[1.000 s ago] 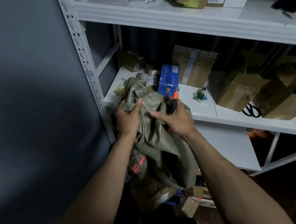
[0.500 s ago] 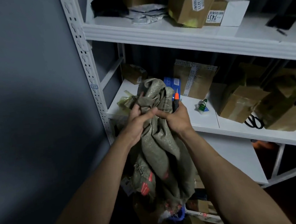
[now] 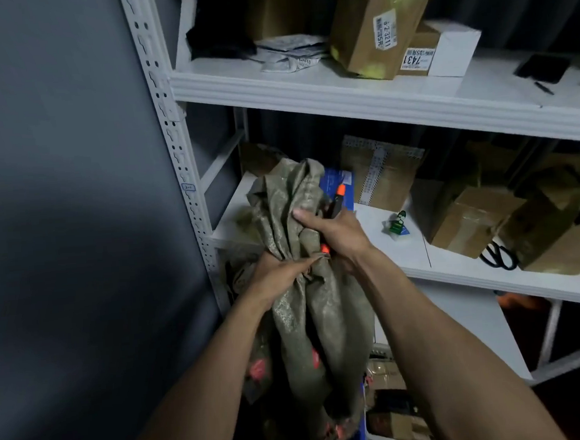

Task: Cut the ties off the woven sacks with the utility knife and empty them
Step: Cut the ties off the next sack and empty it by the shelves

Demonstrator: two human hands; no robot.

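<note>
An olive-green woven sack [image 3: 320,324] hangs bunched in front of the white shelving, its top gathered up near the middle shelf. My left hand [image 3: 278,275] grips the sack's bunched cloth from the left. My right hand [image 3: 334,230] grips the cloth higher up and also holds the utility knife [image 3: 338,197], whose orange tip sticks up above my fingers. The knife's blade is not visible. Red printed marks show on the sack's lower part.
A blue box [image 3: 339,189] and cardboard boxes [image 3: 381,172] stand on the middle shelf [image 3: 403,246], with a small green item [image 3: 398,222] and black scissors [image 3: 499,256]. Labelled boxes [image 3: 374,28] sit on the upper shelf. Parcels lie on the floor [image 3: 395,415]. A grey wall stands left.
The sack has been lifted and gathered higher. My left hand slid down to grip it lower, below my right hand, which moved up its bunched top.
</note>
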